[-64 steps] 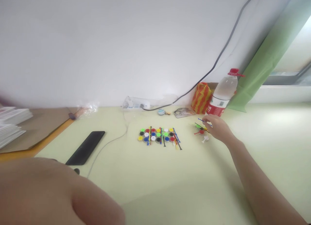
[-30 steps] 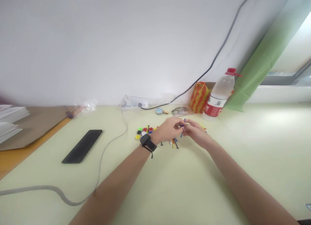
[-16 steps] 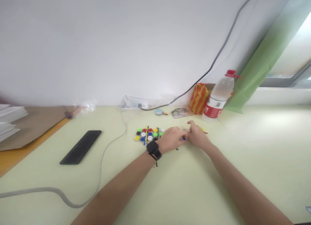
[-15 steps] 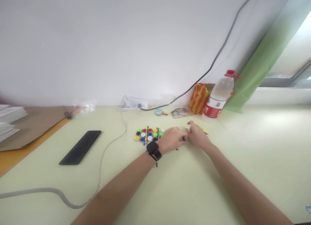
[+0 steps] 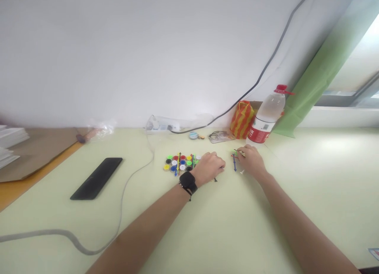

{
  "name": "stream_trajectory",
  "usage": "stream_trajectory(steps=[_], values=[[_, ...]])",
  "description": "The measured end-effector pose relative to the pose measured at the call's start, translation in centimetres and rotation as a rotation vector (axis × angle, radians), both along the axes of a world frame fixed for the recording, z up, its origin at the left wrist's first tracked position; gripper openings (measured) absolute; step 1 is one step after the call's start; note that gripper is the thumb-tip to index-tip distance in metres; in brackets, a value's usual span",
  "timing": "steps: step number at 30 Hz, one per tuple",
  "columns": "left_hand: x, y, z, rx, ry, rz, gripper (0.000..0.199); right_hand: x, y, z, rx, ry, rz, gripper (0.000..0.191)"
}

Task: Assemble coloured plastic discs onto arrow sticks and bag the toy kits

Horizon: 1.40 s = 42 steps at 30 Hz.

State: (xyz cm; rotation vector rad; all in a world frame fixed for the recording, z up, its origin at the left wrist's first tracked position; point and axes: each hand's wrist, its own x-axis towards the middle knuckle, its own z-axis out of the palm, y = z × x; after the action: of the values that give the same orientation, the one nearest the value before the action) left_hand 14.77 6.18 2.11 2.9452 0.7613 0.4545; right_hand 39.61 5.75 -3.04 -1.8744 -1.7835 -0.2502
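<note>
My left hand [image 5: 209,166], with a black watch [image 5: 187,181] on its wrist, is closed over the table. Its curled fingers hide what they hold, if anything. Beside it lie rows of small round coloured discs [image 5: 182,162], with a yellow stick [image 5: 179,163] and a green stick [image 5: 194,161] across them. My right hand [image 5: 251,160] is closed in a pinch at a few thin plastic pieces; what is between its fingertips is too small to make out. A blue arrow-shaped stick [image 5: 234,162] and a white piece [image 5: 242,172] lie close to it. A small dark tip [image 5: 215,180] shows below my left hand.
A large water bottle [image 5: 264,118] and a red-yellow striped bag [image 5: 242,120] stand behind my right hand. Along the wall are a power strip [image 5: 166,126] and a clear packet [image 5: 220,136]. A black phone-like slab [image 5: 97,178] and a grey cable [image 5: 126,187] lie at left.
My right hand has moved right, away from my left hand, to the thin plastic pieces, uncovering the blue stick and white piece. My left hand has stayed nearly in place.
</note>
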Motion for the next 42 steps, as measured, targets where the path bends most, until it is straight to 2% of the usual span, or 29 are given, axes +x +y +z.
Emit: stream_trajectory(steps=[3, 6, 14, 19, 21, 26, 31, 36, 42], values=[[-0.3, 0.1, 0.5, -0.003, -0.062, -0.028, 0.009, 0.1, 0.2, 0.1, 0.013, -0.024, 0.046, 0.021], [-0.7, 0.1, 1.2, -0.069, -0.027, -0.033, 0.012, 0.2, 0.3, 0.1, -0.015, -0.041, 0.076, 0.019], [-2.0, 0.5, 2.1, -0.125, 0.018, 0.014, 0.031, 0.9, 0.3, -0.2, -0.084, -0.026, -0.010, 0.019], [-2.5, 1.3, 2.3, -0.111, -0.115, 0.028, 0.026, 1.1, 0.1, -0.2, -0.104, -0.037, -0.025, 0.021], [-2.4, 1.4, 2.2, -0.107, -0.104, 0.013, 0.021, 1.1, 0.2, -0.1, -0.100, -0.046, -0.033, 0.018], [-1.8, 0.7, 1.5, -0.150, -0.011, -0.068, 0.009, 1.0, 0.3, 0.4, 0.042, 0.005, -0.044, 0.015], [-1.8, 0.3, 1.0, -0.204, -0.014, -0.054, 0.016, 0.9, 0.3, 0.8, 0.168, 0.095, -0.033, 0.014], [-2.0, 0.2, 1.4, -0.241, 0.003, -0.054, 0.017, 1.2, 0.4, 0.9, 0.143, 0.176, 0.001, 0.010], [-2.3, 0.4, 2.2, -0.275, 0.033, -0.086, 0.016, 1.5, 0.5, 1.4, 0.345, 0.269, -0.037, 0.014]])
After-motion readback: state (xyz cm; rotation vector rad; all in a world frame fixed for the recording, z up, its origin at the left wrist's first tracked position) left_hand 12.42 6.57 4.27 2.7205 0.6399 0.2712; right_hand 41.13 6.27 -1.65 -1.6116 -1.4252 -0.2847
